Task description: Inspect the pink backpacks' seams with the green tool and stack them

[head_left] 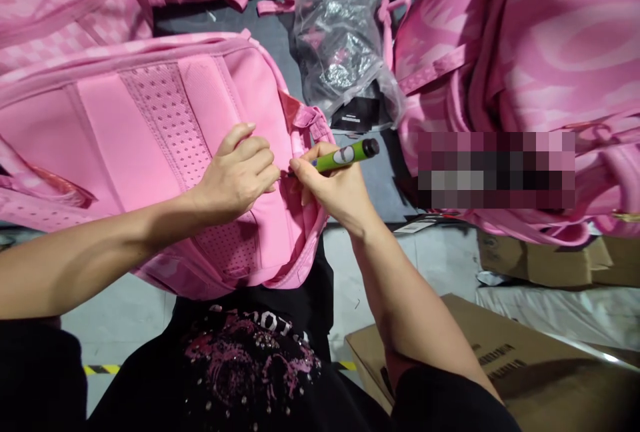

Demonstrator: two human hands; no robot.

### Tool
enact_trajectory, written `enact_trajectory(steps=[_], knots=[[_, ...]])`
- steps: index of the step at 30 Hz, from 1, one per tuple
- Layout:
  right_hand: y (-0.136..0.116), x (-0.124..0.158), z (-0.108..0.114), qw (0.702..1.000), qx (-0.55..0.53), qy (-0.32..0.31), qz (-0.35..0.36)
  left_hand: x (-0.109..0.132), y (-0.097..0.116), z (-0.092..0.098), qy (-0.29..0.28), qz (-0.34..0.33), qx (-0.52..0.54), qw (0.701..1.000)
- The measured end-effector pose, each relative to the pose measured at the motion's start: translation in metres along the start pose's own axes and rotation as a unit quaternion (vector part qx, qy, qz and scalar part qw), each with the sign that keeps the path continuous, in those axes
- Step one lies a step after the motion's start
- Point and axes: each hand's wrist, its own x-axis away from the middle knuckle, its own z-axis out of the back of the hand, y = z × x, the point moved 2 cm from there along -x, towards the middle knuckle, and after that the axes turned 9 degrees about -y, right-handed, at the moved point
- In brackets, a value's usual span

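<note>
- Right hand (337, 187) grasps the green pen (344, 155) at the right end of the pink backpack (165, 145).
- Pen's long axis slants rightward, tip toward the backpack.
- Left hand (240, 169) curls on the backpack, beside the tip; cannot tell whether it's pinching.

"OT" (278, 321) on black shirt (250, 379), other print (500, 362) illegible

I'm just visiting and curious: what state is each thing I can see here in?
Pink backpack: lying with its padded side facing up.
Green marker: held, black end pointing away from the backpack; capped or not, I can't tell.
Right hand: closed around the marker.
Left hand: fingers curled, against the backpack.
Clear plastic bag: crumpled, with things inside.
Cardboard box: only partly in view.
</note>
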Motion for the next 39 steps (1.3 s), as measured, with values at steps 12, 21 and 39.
enact_trajectory(steps=[12, 21, 39], knots=[[0.010, -0.004, 0.006, 0.999, -0.031, 0.020, -0.002, -0.004, -0.005, -0.007, -0.005, -0.010, 0.003, 1.000], [0.013, -0.008, 0.000, 0.999, -0.025, 0.020, -0.007, -0.007, -0.004, -0.005, -0.026, 0.014, 0.026, 0.999], [-0.056, 0.117, -0.032, 0.931, 0.109, 0.147, 0.315, 0.054, 0.086, 0.186, -0.049, -0.023, -0.213, 0.976]])
